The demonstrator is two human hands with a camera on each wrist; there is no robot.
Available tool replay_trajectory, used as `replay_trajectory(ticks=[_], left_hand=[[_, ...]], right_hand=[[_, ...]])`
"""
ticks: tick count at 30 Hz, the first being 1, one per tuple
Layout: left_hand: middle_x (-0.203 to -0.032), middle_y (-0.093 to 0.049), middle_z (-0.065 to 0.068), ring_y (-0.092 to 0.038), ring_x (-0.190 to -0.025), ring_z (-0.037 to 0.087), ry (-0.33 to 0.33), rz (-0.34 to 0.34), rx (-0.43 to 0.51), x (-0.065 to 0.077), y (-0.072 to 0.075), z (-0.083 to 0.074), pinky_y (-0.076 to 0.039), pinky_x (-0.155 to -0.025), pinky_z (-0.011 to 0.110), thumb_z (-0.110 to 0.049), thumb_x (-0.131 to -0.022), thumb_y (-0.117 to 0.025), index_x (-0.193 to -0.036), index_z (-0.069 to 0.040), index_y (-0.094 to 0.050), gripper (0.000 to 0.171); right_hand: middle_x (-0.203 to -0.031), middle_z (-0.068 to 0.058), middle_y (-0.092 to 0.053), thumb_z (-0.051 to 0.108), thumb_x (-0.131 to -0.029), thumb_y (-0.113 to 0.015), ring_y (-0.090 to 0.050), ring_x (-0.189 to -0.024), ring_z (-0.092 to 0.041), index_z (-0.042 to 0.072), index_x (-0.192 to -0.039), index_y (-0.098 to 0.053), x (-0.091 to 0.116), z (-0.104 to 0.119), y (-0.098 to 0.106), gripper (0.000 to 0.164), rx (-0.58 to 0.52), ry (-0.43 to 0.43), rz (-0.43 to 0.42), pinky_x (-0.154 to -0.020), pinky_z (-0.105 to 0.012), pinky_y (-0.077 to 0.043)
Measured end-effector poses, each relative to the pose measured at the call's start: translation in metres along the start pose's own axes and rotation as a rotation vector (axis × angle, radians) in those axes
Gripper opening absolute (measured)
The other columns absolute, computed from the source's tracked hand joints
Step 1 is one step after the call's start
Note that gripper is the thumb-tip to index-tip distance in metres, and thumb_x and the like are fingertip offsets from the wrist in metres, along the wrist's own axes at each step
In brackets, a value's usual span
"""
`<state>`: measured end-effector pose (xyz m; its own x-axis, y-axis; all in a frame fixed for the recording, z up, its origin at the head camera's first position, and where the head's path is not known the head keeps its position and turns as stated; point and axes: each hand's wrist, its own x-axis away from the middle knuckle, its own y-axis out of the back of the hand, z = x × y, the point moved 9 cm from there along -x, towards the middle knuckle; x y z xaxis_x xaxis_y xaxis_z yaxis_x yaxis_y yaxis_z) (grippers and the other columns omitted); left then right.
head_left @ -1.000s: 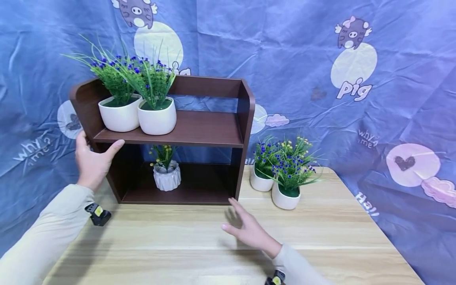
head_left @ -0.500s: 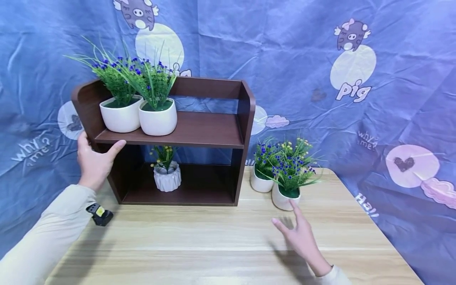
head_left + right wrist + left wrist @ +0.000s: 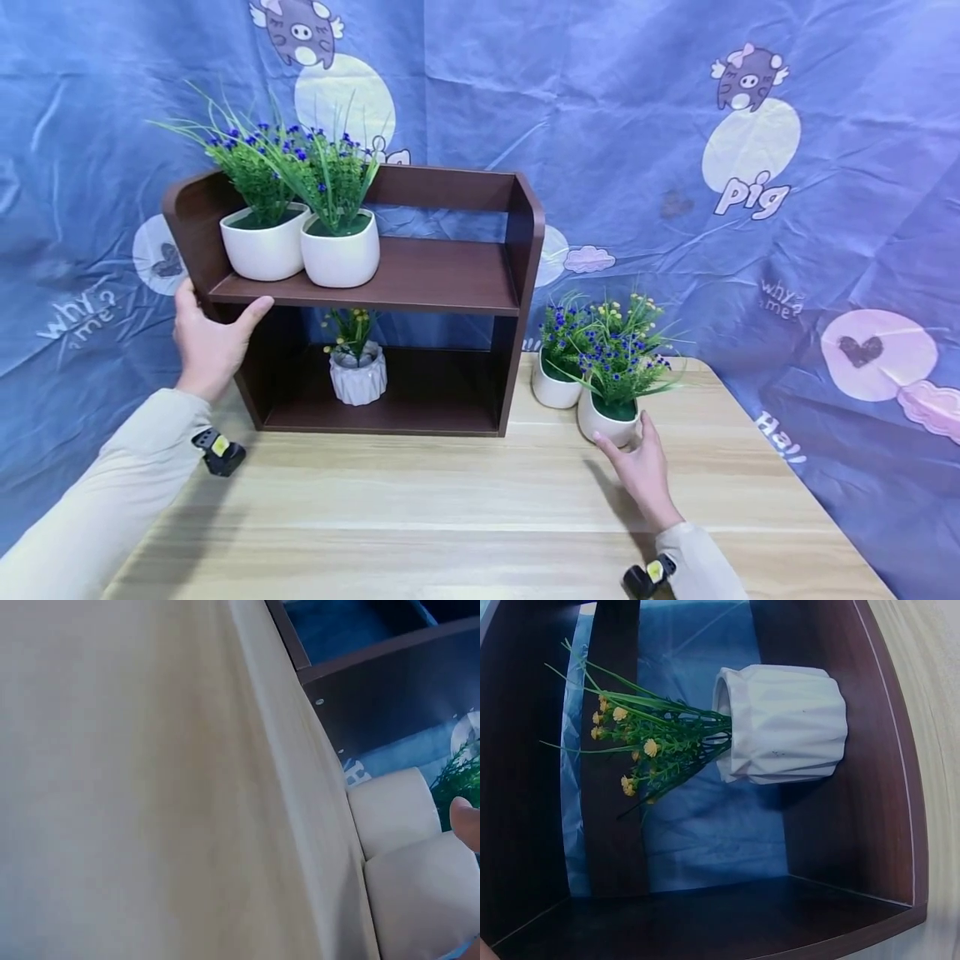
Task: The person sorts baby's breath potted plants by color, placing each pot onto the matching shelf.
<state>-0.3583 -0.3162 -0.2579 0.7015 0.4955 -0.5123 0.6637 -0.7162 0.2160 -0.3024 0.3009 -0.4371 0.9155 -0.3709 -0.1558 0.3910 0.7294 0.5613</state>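
Observation:
My left hand (image 3: 210, 346) grips the left side panel of a dark brown two-tier shelf (image 3: 442, 271), with the thumb toward the front. Far right, my right hand (image 3: 641, 471) holds the front potted plant (image 3: 607, 421), thumb and fingers on either side of its white pot. This plant has blue and yellow flowers. Just behind it stands another potted plant (image 3: 555, 390) with blue flowers. The right wrist view shows the two white pots side by side, with my thumb (image 3: 466, 823) at the rim of the nearer one.
On the upper tier, two white pots (image 3: 341, 257) with blue flowers stand together at the left. A ribbed white pot (image 3: 787, 724) with yellow flowers sits on the lower tier. Everything rests on a wooden table (image 3: 420, 517) against a blue printed cloth (image 3: 630, 125).
My right hand has moved right from in front of the shelf to the front potted plant and taken hold of its pot. The left hand has stayed on the shelf.

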Motion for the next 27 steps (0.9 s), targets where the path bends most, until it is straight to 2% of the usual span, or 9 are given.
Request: replay_trajectory(ticks=[6,11,14,27], left_hand=[[-0.138,-0.049,0.012,-0.042,-0.128,0.027,0.006,0.004,0.002,0.001,-0.004,0.000,-0.029,-0.109,0.032,-0.033,-0.075,-0.080,-0.144,-0.011,-0.034,0.086],[-0.137,-0.050,0.013,-0.043,-0.127,0.027,-0.003,-0.004,0.009,0.002,-0.004,-0.001,-0.030,-0.108,0.032,-0.032,-0.075,-0.081,-0.143,-0.011,-0.036,0.084],[-0.137,-0.050,0.012,-0.043,-0.127,0.026,0.000,-0.013,0.016,0.002,-0.003,-0.001,-0.030,-0.108,0.031,-0.032,-0.074,-0.081,-0.142,-0.011,-0.036,0.084],[-0.136,-0.051,0.012,-0.044,-0.126,0.025,-0.003,-0.025,0.016,0.001,0.000,-0.001,-0.031,-0.107,0.029,-0.031,-0.074,-0.082,-0.142,-0.011,-0.037,0.083]], right_hand=[[-0.151,-0.034,-0.017,0.027,-0.082,-0.076,-0.023,-0.138,-0.046,-0.003,-0.151,0.002,-0.012,-0.003,-0.007,0.108,-0.145,-0.057,-0.045,-0.113,-0.051,-0.021],[-0.146,-0.032,-0.029,0.015,-0.080,-0.077,-0.032,-0.132,-0.044,-0.003,-0.150,-0.010,-0.017,-0.003,-0.006,0.099,-0.210,-0.043,-0.105,-0.111,-0.052,-0.024],[-0.143,-0.032,-0.033,0.013,-0.080,-0.076,-0.035,-0.129,-0.044,-0.003,-0.149,-0.016,-0.018,-0.004,-0.006,0.093,-0.212,-0.054,-0.117,-0.109,-0.052,-0.026],[-0.144,-0.032,-0.033,0.017,-0.081,-0.076,-0.035,-0.130,-0.044,-0.002,-0.149,-0.016,-0.018,-0.004,-0.010,0.093,-0.200,-0.081,-0.114,-0.109,-0.052,-0.027]])
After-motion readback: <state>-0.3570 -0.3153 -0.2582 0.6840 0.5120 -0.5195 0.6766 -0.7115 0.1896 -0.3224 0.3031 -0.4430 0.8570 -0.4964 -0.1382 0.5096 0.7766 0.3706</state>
